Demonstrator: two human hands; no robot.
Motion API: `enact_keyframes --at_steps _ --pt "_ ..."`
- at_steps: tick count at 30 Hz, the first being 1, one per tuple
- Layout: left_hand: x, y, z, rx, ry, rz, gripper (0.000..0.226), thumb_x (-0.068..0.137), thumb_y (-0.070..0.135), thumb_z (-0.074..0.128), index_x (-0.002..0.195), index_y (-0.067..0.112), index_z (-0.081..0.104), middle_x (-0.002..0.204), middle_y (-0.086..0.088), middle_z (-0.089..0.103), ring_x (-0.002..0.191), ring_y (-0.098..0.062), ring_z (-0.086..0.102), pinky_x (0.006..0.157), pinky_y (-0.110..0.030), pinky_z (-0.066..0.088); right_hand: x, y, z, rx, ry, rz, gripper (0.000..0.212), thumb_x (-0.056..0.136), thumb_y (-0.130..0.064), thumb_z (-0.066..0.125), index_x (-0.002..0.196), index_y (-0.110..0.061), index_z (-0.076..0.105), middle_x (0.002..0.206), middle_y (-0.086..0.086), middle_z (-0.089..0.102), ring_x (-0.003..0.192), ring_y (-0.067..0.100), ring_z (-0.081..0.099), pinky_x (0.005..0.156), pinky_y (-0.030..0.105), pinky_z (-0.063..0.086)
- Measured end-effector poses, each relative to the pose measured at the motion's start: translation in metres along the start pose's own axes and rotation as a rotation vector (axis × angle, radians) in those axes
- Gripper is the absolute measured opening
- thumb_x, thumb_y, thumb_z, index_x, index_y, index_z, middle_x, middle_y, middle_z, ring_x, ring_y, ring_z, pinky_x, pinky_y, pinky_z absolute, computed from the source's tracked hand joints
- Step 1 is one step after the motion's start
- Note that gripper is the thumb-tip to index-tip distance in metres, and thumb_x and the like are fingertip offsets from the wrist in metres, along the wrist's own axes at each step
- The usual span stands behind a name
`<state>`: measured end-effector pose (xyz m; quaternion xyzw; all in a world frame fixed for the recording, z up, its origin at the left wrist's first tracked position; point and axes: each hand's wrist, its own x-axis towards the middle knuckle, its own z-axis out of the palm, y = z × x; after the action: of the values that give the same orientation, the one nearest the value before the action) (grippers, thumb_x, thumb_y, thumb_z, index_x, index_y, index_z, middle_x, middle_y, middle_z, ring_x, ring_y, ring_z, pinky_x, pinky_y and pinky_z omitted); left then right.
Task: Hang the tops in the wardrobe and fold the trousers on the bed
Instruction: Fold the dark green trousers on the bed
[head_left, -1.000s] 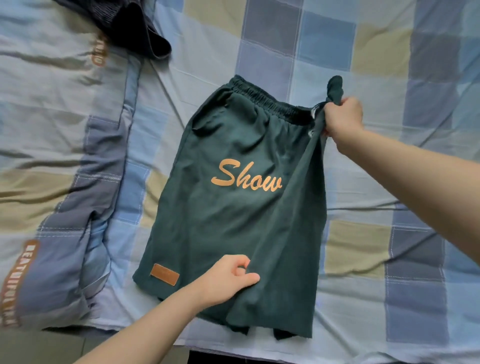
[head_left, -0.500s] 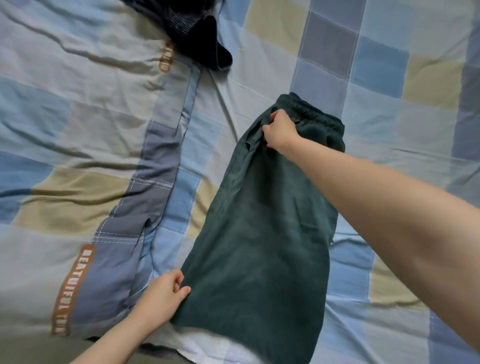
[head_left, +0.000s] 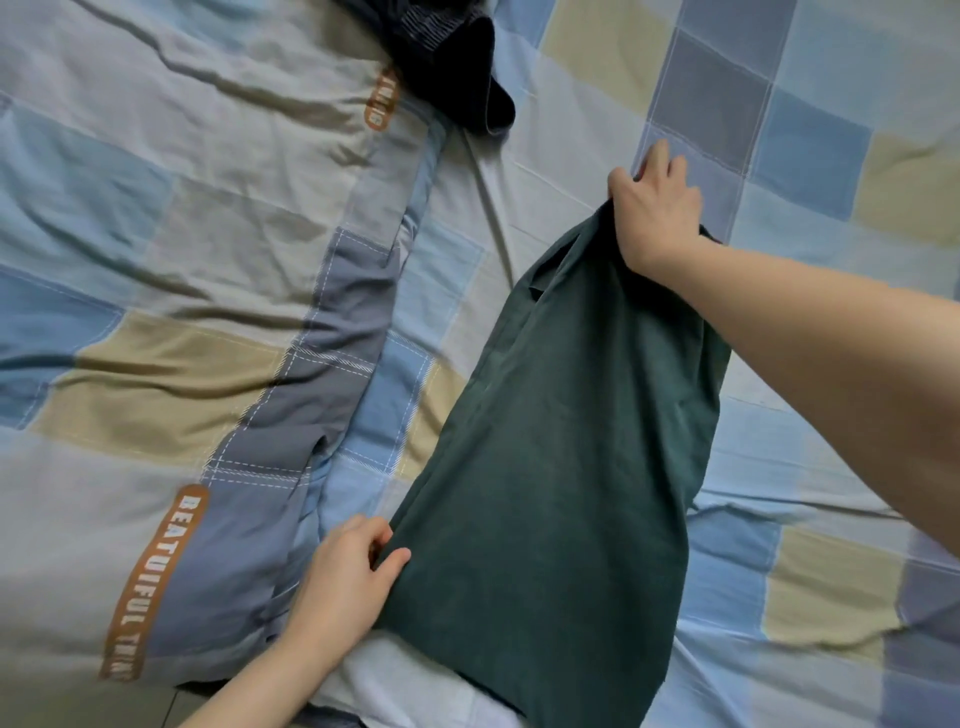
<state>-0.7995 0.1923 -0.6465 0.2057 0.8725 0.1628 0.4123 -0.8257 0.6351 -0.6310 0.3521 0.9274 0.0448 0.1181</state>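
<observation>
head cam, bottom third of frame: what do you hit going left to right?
Quilt's orange lettered strip → left hand pinching the hem → green shorts → right forearm.

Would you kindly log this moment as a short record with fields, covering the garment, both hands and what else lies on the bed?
garment: green shorts, folded in half lengthwise, flat on the bed
left hand: left hand pinches the hem corner nearest the person
right hand: right hand grips the waistband end
surface: checked bedsheet
also present: dark garment at the top; quilt to the left
</observation>
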Motion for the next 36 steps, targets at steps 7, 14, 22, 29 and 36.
enact_keyframes --at_steps 7,14,22,29,36 --pt "0.02 -0.001 0.003 -0.161 0.004 -0.05 0.036 0.076 0.016 0.079 0.076 0.027 0.045 0.079 0.006 0.057 0.068 -0.009 0.054 0.064 -0.022 0.041 0.035 0.013 0.022 0.502 -0.367 0.245 0.102 0.079 -0.04 0.073 0.15 -0.024 0.001 0.142 0.017 0.038 0.131 0.041 0.035 0.11 0.049 0.026" --pt "0.019 -0.007 0.001 -0.275 -0.22 -0.015 0.003 0.09 0.025 0.067 0.09 0.022 0.068 0.082 0.015 0.072 0.082 -0.008 0.066 0.081 -0.03 0.052 0.04 0.025 0.021 0.634 -0.227 0.342 0.052 0.075 -0.037 0.078 0.112 -0.013 0.051 0.111 0.006 0.056 0.12 0.032 0.045 0.101 0.048 0.035" --pt "0.04 0.0 -0.01 -0.262 0.029 -0.069 0.013 0.093 0.019 0.063 0.084 0.019 0.053 0.081 0.008 0.063 0.072 0.001 0.057 0.063 -0.016 0.039 0.052 -0.008 -0.019 0.162 0.065 0.123 0.076 0.084 -0.019 0.067 0.146 -0.016 0.023 0.141 0.018 0.038 0.128 0.036 0.034 0.101 0.051 0.025" --pt "0.041 0.0 -0.012 -0.281 0.003 -0.181 0.009 0.096 0.006 0.052 0.097 0.01 0.06 0.096 -0.006 0.07 0.094 -0.028 0.063 0.086 -0.04 0.048 -0.126 0.004 0.024 0.632 0.175 0.278 0.054 0.085 -0.016 0.061 0.135 -0.013 0.041 0.122 0.009 0.051 0.113 0.029 0.044 0.097 0.041 0.033" --pt "0.047 0.009 -0.011 -0.299 0.027 -0.309 0.017 0.097 0.006 0.048 0.093 -0.006 0.058 0.087 -0.015 0.063 0.084 -0.026 0.053 0.065 -0.034 0.035 -0.317 0.031 0.097 1.172 -0.329 0.938 0.02 0.096 -0.025 0.053 0.099 -0.006 0.059 0.096 0.016 0.068 0.086 0.03 0.064 0.085 0.051 0.051"
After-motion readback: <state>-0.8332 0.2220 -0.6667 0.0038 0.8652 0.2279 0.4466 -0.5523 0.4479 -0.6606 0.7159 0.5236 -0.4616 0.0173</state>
